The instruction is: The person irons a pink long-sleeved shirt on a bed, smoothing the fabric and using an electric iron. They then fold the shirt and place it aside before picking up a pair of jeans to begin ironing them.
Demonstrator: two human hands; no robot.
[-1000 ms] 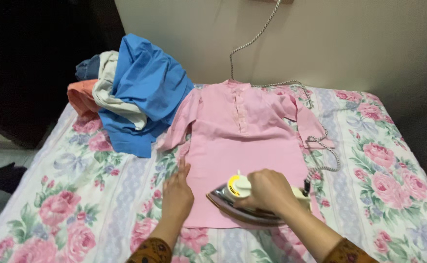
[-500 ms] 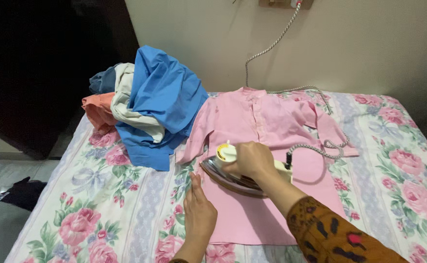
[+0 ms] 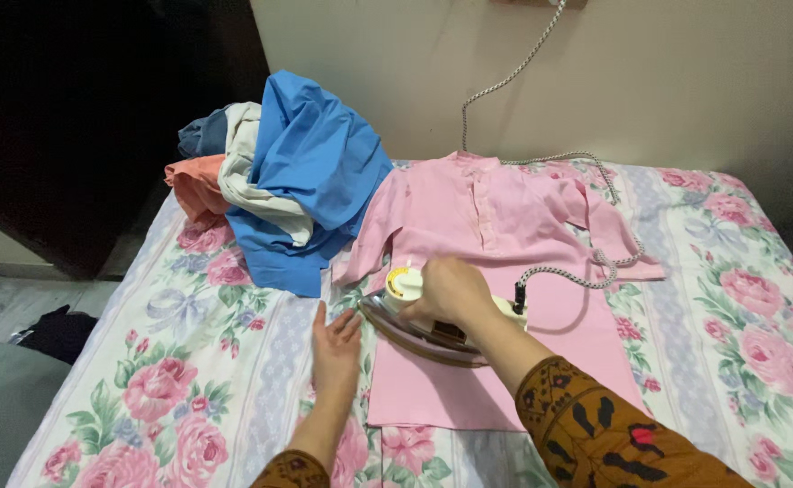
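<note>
A small pink long-sleeved shirt [image 3: 496,226] lies flat on a floral bedsheet [image 3: 188,361]. My right hand [image 3: 451,289] grips the handle of a cream and metal iron [image 3: 415,321], which rests on the shirt's lower left side. My left hand [image 3: 336,348] lies flat with fingers spread on the sheet at the shirt's left edge, just left of the iron. The iron's braided cord [image 3: 586,267] loops across the shirt's right sleeve and runs up the wall.
A pile of clothes, blue [image 3: 311,172] on top with cream, grey and orange pieces under it, sits at the bed's back left. A beige wall stands behind the bed. Dark furniture and floor lie to the left, with a dark cloth [image 3: 57,330] on the floor.
The iron slid from the shirt's lower hem up and to the left side. My left hand shifted slightly left, off the shirt onto the sheet. The cord loop followed.
</note>
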